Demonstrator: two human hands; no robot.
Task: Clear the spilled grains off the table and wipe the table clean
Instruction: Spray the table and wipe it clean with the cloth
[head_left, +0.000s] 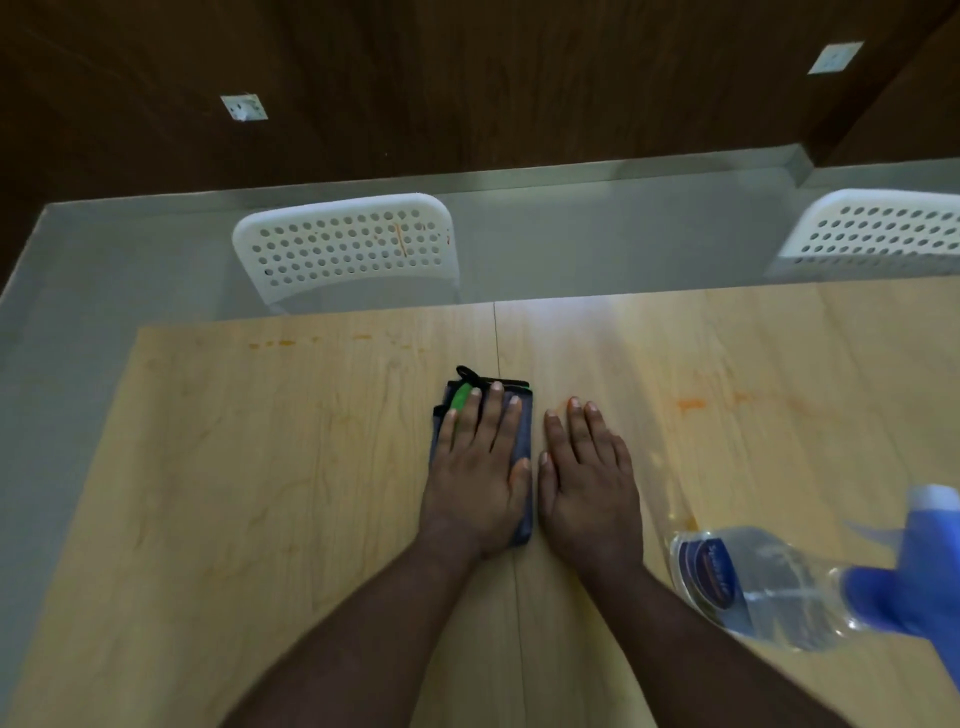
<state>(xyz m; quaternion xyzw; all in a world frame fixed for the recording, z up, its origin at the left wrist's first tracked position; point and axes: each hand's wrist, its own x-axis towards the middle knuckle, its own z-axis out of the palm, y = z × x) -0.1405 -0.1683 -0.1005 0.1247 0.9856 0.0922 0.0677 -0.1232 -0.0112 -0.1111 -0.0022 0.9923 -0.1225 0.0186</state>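
No grains show on the tabletop (260, 493); orange smears (691, 404) remain at 2 o'clock. The left hand (478, 467) presses flat, fingers spread, on the folded cloth (522, 431). The right hand (587, 478) lies open, empty.

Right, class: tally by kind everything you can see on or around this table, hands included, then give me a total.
Hands: 2, left hand flat on the cloth, right hand flat on the table
Cloths: 1, grey cloth
Spray bottles: 1, spray bottle
Tables: 1
Chairs: 2, near chair and right chair
Wall sockets: 2, left socket and right socket
Total: 9
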